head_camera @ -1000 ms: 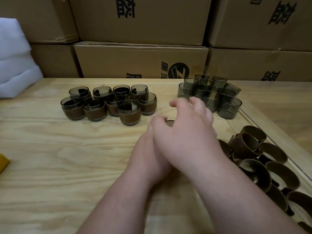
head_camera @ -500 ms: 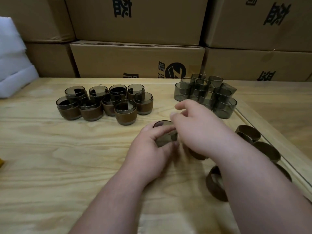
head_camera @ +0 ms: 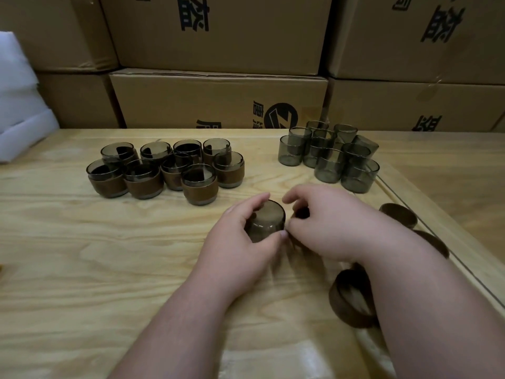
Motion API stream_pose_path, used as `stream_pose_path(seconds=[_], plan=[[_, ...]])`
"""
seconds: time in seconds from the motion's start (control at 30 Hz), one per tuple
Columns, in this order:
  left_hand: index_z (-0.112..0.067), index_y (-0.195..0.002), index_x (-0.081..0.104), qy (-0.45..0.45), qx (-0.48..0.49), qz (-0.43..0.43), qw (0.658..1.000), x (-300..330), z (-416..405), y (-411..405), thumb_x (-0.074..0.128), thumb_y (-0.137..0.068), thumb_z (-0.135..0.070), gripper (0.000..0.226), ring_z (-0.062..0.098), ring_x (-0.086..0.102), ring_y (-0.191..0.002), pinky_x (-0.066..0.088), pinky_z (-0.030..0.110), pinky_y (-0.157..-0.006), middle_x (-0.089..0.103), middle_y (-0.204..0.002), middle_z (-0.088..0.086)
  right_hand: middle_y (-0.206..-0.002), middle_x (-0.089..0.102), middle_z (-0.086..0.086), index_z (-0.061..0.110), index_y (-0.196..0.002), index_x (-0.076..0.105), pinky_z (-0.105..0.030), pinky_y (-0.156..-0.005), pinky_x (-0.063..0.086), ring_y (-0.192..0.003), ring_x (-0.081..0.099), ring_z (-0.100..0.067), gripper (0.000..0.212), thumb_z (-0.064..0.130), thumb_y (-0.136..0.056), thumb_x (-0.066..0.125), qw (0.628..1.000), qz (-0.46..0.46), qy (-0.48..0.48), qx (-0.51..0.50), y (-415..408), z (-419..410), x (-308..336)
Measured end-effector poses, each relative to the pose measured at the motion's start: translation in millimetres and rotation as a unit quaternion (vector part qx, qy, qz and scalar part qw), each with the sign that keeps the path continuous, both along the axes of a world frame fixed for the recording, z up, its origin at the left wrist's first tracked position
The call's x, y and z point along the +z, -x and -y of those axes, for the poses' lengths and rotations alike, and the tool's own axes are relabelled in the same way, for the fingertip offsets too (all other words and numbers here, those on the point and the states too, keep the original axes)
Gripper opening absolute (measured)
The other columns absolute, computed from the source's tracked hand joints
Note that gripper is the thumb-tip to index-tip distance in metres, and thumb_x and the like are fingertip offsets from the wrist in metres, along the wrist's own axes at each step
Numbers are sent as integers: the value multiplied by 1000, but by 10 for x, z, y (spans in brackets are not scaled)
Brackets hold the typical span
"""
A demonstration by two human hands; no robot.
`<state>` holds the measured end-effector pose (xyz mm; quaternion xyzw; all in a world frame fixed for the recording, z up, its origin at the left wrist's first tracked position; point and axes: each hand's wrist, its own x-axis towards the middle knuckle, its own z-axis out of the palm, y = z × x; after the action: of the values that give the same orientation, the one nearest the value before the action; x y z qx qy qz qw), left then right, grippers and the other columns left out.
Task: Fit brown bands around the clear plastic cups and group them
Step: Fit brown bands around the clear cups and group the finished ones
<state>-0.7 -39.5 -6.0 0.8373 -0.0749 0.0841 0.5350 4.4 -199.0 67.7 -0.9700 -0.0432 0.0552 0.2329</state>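
Observation:
My left hand [head_camera: 240, 242] grips a smoky clear cup [head_camera: 266, 221] at the table's middle, its flat base turned up toward me. Right beside it, my right hand [head_camera: 325, 228] pinches a brown band [head_camera: 300, 214], mostly hidden under the fingers and touching the cup's right side. Several banded cups [head_camera: 166, 170] stand grouped at the back left. Several bare cups [head_camera: 330, 157] cluster at the back right. Loose brown bands [head_camera: 351, 298] lie on the right, partly behind my right forearm.
The wooden table [head_camera: 82, 255] has a raised strip along its right edge [head_camera: 437, 242]. Stacked cardboard boxes [head_camera: 218, 99] wall off the back. White foam [head_camera: 19, 110] sits at the far left.
The cup in my left hand has turned from mouth-up to base-up. My right hand has brought the band against the cup's right side. The view has shifted slightly.

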Motion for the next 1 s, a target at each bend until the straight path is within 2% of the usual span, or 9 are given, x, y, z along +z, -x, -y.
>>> stream_pose_path(seconds=[0.17,0.23,0.33,0.47,0.57,0.63,0.7,0.83,1.0], plan=[[-61,-140,42,34,-6,44,998,-7,-24,33,93,-69,-41,89,-13,49,-126,44,12,-100,50,-140,-27,-113,63,18,41,-131,58,-7,-46,39,-83,57,5,40,45,-93,70,983,102,-151,-37,-39,-79,-9],[-59,-140,44,57,-21,60,996,1,-17,51,93,-65,-43,91,-10,52,-126,48,19,-101,54,-137,-29,-110,64,19,40,-128,59,-10,-51,44,-85,59,3,42,49,-89,73,973,121,-191,-48,-31,-142,-2],[-53,-136,52,101,-22,82,991,28,3,72,87,-57,-51,86,-10,58,-118,51,12,-91,60,-129,-34,-98,63,20,40,-110,58,-20,-59,53,-83,61,0,37,54,-83,78,964,141,-216,-64,-3,-229,-3],[-47,-119,63,131,7,117,984,59,5,68,87,-62,-33,63,-10,63,-109,50,10,-83,67,-118,-31,-88,61,18,38,-92,53,-17,-54,42,-76,60,1,39,61,-76,81,961,176,-201,-67,38,-303,-5],[-46,-110,66,158,55,131,977,72,-18,47,81,-65,-46,47,-3,65,-111,50,27,-94,72,-111,-27,-92,65,17,37,-98,58,-19,-60,49,-80,64,0,34,62,-81,75,953,182,-237,-49,43,-310,14],[-37,-115,68,219,72,112,967,86,-40,28,81,-66,-52,53,8,69,-111,53,37,-98,76,-112,-13,-94,68,17,37,-107,62,-15,-62,52,-82,67,3,29,57,-88,71,943,170,-285,-29,49,-304,30],[-23,-120,68,292,74,97,949,98,-59,10,88,-74,-46,55,13,72,-108,57,31,-92,78,-110,-5,-97,69,19,36,-116,66,-15,-72,55,-88,66,7,29,51,-91,70,941,150,-304,-6,59,-293,38],[-8,-121,65,362,61,84,926,124,-60,12,70,-74,-40,57,-3,73,-87,52,10,-72,79,-93,-13,-105,70,24,34,-131,67,-12,-81,53,-97,64,10,38,42,-94,70,952,128,-274,37,80,-274,41],[-16,-108,71,363,44,84,927,120,-43,29,64,-78,-46,43,-4,71,-84,51,9,-69,78,-90,-13,-105,73,20,32,-135,65,-23,-90,58,-98,67,7,51,36,-86,81,949,133,-281,50,89,-260,54]])
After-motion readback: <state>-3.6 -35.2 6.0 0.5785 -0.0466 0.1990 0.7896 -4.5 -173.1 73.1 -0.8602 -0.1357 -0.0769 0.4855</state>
